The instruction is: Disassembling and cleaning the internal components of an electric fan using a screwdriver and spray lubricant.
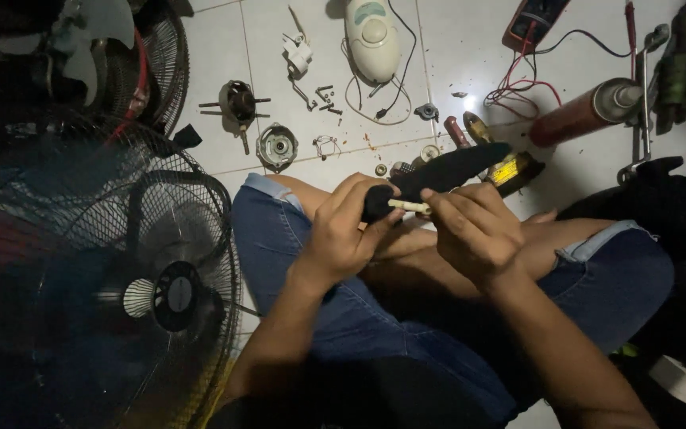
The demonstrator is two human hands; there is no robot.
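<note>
The person's knees in blue denim shorts (pixel 359 318) fill the near middle of the view, and the two hands meet just above them. On the left, a black wire fan guard (pixel 121 262) stands close beside the left knee and closes that side. On the right, a dark bundle (pixel 668 206) lies against the right knee. Open room remains mainly on the far side, on the white tiled floor (pixel 224 40), though small parts are scattered there: a motor rotor (pixel 240 103), a round metal motor cover (pixel 277 148), a white fan housing (pixel 372 36) with its cord, loose screws (pixel 325 94), a multimeter (pixel 535 20) with red leads, and a red spray can (pixel 585 113).

The left hand (pixel 343 230) is closed around the near end of a long black part (pixel 442 175). The right hand (pixel 470 226) pinches a small cream-coloured piece (pixel 408 206) at that same end. The long axis of the black part runs from near left to far right, and its free tip points toward the spray can.
</note>
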